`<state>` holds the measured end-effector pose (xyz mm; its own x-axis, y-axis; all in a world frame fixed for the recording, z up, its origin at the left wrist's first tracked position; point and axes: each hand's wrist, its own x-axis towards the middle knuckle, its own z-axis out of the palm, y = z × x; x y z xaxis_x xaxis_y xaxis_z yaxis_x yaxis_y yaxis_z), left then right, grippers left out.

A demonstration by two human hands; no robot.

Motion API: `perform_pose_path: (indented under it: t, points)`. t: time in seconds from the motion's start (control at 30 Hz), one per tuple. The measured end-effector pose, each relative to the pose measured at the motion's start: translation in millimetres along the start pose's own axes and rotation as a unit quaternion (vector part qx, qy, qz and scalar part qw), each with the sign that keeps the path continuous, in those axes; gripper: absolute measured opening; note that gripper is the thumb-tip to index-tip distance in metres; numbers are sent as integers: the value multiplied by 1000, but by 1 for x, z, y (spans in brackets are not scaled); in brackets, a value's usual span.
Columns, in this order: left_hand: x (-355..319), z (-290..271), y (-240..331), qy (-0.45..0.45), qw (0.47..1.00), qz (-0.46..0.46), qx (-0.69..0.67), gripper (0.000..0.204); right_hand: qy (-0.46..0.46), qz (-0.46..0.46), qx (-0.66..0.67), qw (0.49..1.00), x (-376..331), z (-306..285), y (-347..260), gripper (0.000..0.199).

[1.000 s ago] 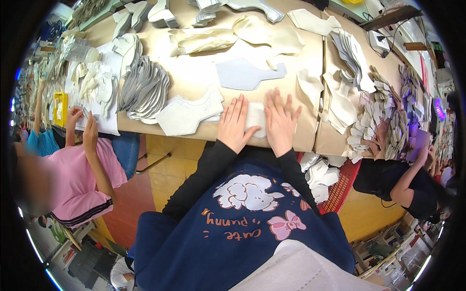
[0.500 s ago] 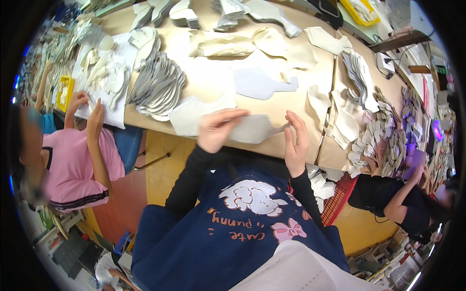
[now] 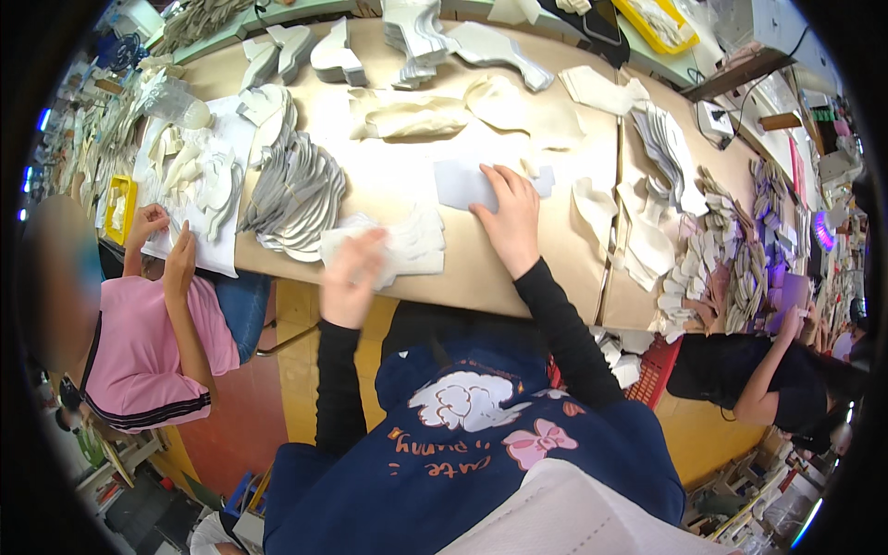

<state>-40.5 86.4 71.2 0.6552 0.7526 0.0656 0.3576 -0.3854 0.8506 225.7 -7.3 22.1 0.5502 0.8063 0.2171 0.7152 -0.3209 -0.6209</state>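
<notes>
In the head view, the right hand (image 3: 509, 222) now lies spread, palm down, on a pale grey cut piece (image 3: 465, 183) out on the tan table (image 3: 518, 277), well beyond the near edge; half a second ago that same piece was up off the table between both hands near the edge, and a second ago both palms were pressing side by side on a white piece there. So the grey piece has been carried forward and laid flat, and the right hand looks to be smoothing or holding it in place. The left hand (image 3: 351, 273) has parted from it and swung left of the grey piece to the white stack (image 3: 398, 245) at the table's near edge; it is blurred by motion, so whether it pinches a sheet or only touches the top cannot be told. Judging by this, one piece is placed and the next is being reached for. Left of the white stack a fan of grey curved pieces (image 3: 296, 194) lies spread; further left another person's hands (image 3: 166, 240) rest on white sheets.
</notes>
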Motion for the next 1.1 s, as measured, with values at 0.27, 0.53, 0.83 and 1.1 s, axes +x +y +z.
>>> perform_pose_path:
  t: [0.27, 0.53, 0.83, 1.1]
  points:
    - [8, 54, -34, -68, 971, 76, 217, 41, -88, 142, 265, 950, -22, -57, -11, 73]
    - [21, 63, -3, -24, 995, 69, 68, 30, -77, 154, 139, 975, -68, -118, 14, 78]
    - [-6, 134, 21, -185, 955, 188, 138, 38, 176, 74, -124, 974, -21, -112, 109, 26]
    - [-5, 100, 81, -103, 972, 158, -139, 39, -94, 74, 260, 958, -48, -146, 28, 13]
